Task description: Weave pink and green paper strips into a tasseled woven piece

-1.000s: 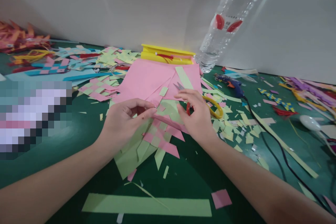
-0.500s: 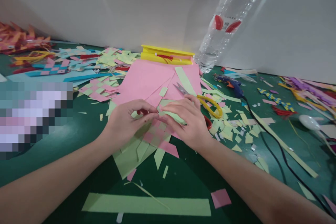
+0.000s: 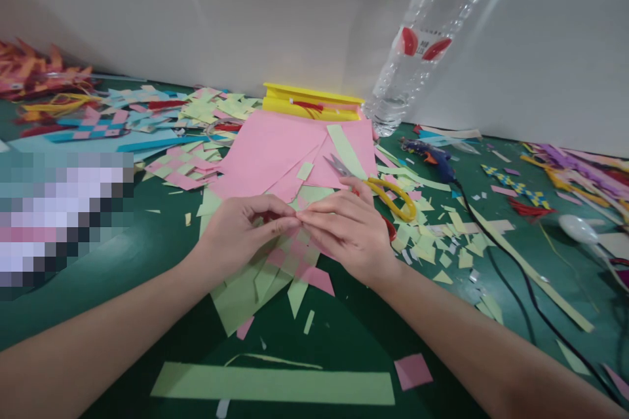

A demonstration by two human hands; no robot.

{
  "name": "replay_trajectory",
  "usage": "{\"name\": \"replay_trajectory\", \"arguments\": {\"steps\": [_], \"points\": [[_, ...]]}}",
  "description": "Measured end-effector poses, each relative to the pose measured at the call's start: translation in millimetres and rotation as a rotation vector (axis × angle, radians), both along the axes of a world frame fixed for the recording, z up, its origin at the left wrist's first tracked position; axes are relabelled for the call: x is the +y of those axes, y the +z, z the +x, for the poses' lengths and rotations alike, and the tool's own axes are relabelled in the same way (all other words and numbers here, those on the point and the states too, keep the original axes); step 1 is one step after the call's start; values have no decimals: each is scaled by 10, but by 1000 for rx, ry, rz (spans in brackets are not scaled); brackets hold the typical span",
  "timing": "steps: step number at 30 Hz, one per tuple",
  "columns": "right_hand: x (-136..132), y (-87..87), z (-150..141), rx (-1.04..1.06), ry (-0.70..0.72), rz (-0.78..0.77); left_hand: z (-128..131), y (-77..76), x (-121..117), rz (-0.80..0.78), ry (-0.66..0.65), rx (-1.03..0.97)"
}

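Note:
My left hand and my right hand meet at the fingertips in the middle, both closed in a pinch. Between them is a pink paper strip, now almost wholly covered by the fingers. Just below the hands lies a pink and pale green woven paper piece, its upper part hidden. It rests on a pale green sheet. Behind my right hand lie scissors with yellow and red handles, blades pointing up and left over pink paper sheets.
A yellow holder and a tilted clear bottle stand by the wall. Rightward lie a blue glue gun, its cord and paper scraps. A pale green strip lies in front. Another woven piece and a blurred-out object are left.
My right hand has moved left and its fingertips have closed against those of my left hand. The pink strip, visible earlier, is now covered. A thin pale green sliver in front has shifted slightly.

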State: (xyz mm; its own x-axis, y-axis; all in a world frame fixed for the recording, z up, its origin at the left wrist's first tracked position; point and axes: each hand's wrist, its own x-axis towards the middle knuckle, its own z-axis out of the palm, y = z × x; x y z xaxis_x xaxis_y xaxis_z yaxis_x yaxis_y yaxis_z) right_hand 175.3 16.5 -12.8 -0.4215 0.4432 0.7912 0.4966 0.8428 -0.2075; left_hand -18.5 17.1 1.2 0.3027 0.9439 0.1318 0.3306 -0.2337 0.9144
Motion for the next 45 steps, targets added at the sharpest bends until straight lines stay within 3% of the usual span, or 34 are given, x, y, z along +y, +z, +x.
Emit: {"name": "replay_trajectory", "arguments": {"steps": [5,23,34,45], "points": [[-2,-19,-6,41,-10,3,5,6,6,-101,-25,-87],[-9,30,-33,60,8,-55,-2,-10,14,-120,-97,-87],[-12,31,-29,47,-8,18,8,-8,19,-112,-77,-81],[-16,7,-29,-28,-119,104,-19,15,-3,-70,-134,-74]]}}
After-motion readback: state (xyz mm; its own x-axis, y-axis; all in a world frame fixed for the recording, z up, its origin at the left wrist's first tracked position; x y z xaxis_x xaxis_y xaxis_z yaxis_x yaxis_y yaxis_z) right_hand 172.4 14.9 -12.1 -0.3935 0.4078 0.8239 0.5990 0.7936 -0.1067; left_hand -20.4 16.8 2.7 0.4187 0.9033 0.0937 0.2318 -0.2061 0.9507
